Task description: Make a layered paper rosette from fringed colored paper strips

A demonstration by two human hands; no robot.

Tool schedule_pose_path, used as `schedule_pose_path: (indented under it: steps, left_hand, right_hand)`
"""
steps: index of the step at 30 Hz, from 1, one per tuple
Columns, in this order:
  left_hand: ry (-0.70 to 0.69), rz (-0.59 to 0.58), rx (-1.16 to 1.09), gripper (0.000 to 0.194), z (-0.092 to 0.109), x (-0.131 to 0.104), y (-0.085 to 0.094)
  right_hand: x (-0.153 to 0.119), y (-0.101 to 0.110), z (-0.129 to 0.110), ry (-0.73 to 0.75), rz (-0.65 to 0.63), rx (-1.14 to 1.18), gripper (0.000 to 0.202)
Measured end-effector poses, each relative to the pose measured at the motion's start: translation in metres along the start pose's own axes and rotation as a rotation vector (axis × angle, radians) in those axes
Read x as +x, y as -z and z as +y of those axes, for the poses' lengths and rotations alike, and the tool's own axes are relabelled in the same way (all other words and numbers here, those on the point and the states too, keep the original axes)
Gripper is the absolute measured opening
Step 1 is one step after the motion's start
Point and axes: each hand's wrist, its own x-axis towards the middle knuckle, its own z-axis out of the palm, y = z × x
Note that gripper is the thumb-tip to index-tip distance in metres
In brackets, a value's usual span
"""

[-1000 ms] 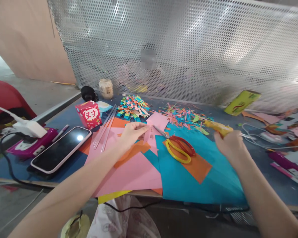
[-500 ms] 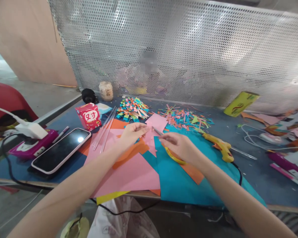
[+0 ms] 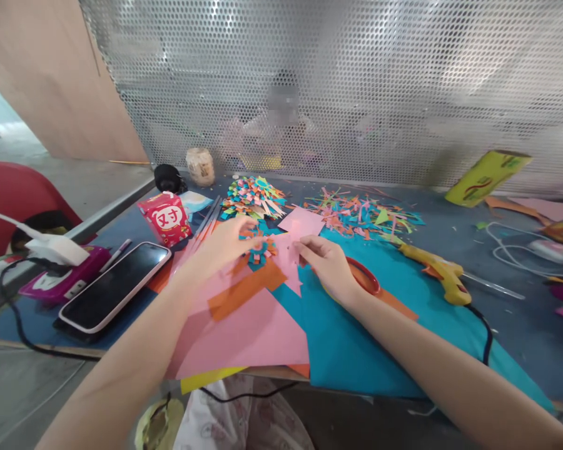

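Scissors (image 3: 370, 275) part. hidden behind R hand (image 3: 327, 265), red chair (image 3: 23, 190) cut off at L edge

One head cam, worn by the person. Sits above the table's (image 3: 537, 340) near edge, faces forward and pitched down. Wide field. Left hand (image 3: 223, 240) and right hand (image 3: 326, 262) land mid-frame, close range; forearms enter from the bottom corners. Lap (image 3: 239, 422) at bottom edge. Mesh screen (image 3: 380, 94) across the top, farther off, roughly face-on.

paper flower (image 3: 258, 255) | orange and teal | fringed | in left hand (image 3: 226, 240)
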Motion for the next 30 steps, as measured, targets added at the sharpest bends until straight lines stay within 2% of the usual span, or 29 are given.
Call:
schedule_pose_path:
  steps: [1, 3, 5, 7, 11, 13, 16, 20, 26, 30]
  left_hand:
    - [0.038, 0.078, 0.161, 0.033, -0.006, 0.002, 0.003]
    - [0.091, 0.079, 0.312, 0.031, -0.017, 0.006, 0.006]
    - [0.119, -0.013, 0.273, 0.031, -0.025, 0.01, 0.004]
    - [0.139, -0.046, 0.228, 0.034, -0.031, 0.012, 0.001]
    - [0.242, 0.016, 0.171, 0.045, -0.035, 0.013, -0.002]
    - [0.272, 0.009, 0.08, 0.052, -0.034, 0.013, -0.002]
    - [0.264, -0.009, -0.014, 0.058, -0.029, 0.011, 0.0]
    - [0.217, 0.064, -0.044, 0.068, -0.021, 0.01, 0.002]
    - [0.248, -0.101, -0.145, 0.081, -0.018, 0.01, -0.001]
    - [0.268, -0.129, -0.25, 0.078, -0.014, 0.009, 0.0]
  right_hand:
    - [0.0, 0.0, 0.002, -0.018, -0.004, 0.018, 0.028]
    - [0.0, 0.0, 0.007, -0.051, -0.012, 0.053, 0.029]
    - [0.0, -0.001, 0.009, -0.083, -0.014, 0.089, 0.03]
    - [-0.001, -0.001, 0.011, -0.108, -0.025, 0.113, 0.03]
    - [-0.005, -0.003, 0.012, -0.155, -0.057, 0.149, 0.029]
    - [-0.006, -0.004, 0.014, -0.168, -0.053, 0.172, 0.028]
    - [-0.004, -0.004, 0.016, -0.18, -0.042, 0.21, 0.027]
    - [-0.003, -0.004, 0.016, -0.191, -0.031, 0.248, 0.028]
    - [-0.002, -0.007, 0.015, -0.212, -0.02, 0.316, 0.034]
    - [0.003, -0.01, 0.013, -0.222, -0.009, 0.371, 0.039]
